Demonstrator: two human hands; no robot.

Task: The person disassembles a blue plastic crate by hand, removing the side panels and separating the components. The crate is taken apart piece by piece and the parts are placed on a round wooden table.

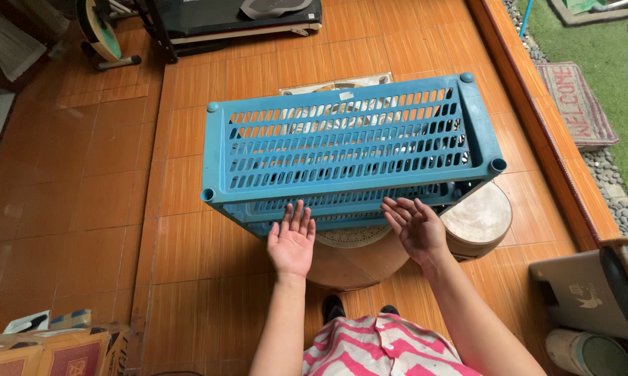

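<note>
Home porch (tiled floor (pixel 84 209), doormat (pixel 577 104)).

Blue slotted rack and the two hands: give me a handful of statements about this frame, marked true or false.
1. The blue plastic rack has slotted shelves. True.
2. Both hands grip the rack's corner posts. False: the left hand and right hand are open, palms up, at its near edge.
3. The floor is orange-brown tile. True.
4. A doormat lies under the rack. False: it lies far right, by the grass.
5. A round wooden stool shows beside the right hand. True.
</note>
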